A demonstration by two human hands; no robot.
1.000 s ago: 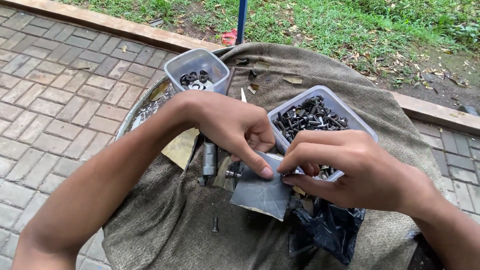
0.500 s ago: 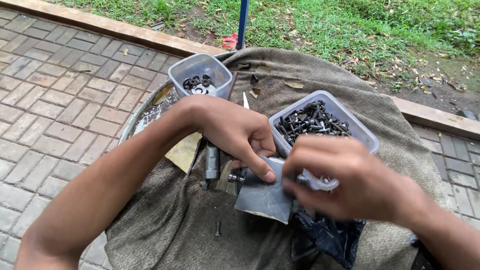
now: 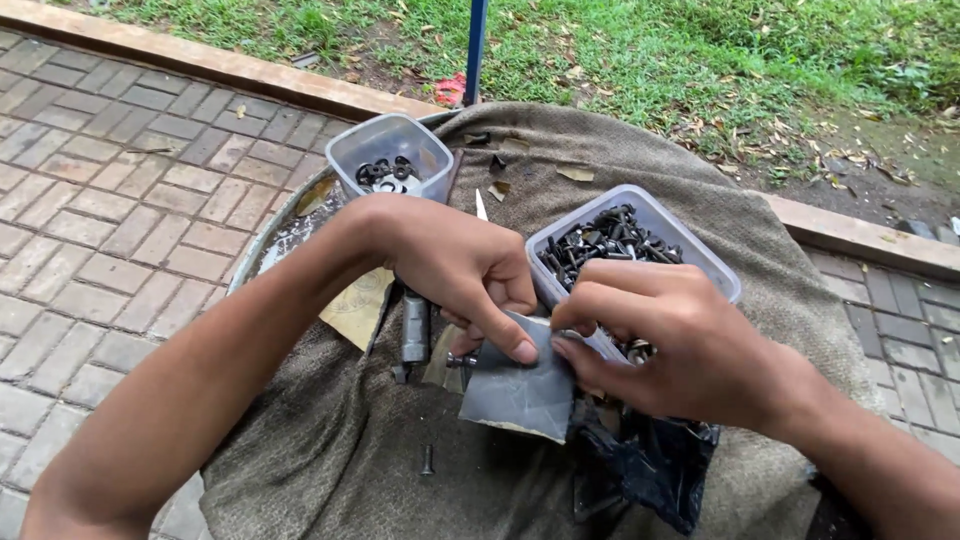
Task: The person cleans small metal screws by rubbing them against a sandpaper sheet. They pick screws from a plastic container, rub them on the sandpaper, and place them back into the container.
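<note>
Compared with one second ago, the right hand [image 3: 690,345] has closed in from the right, so that its fingertips now meet the left hand [image 3: 460,270] over the grey abrasive sheet [image 3: 520,390]. The sheet has stayed at the centre of the worktop [image 3: 330,460], held between both hands. In judgement, the rubbing work on the small part is continuing rather than finished.

State of the hands: the left hand pinches the near-left part of the sheet, thumb on top, with a small bolt [image 3: 462,360] projecting from under it. The right hand is curled, its fingers pressing the sheet's right edge. Whether it also grips a part cannot be told.

Count of items:
- Two clear plastic tubs: one at far left holding dark washers [image 3: 392,158], one at right filled with dark screws and bolts [image 3: 630,245].
- One grey metal cylinder tool [image 3: 414,328], left of the sheet.
- One loose screw [image 3: 428,460] on the sacking, near side.
- One black plastic bag [image 3: 650,465], near right, under the right hand.
- One tan paper scrap [image 3: 358,305], left.
</note>
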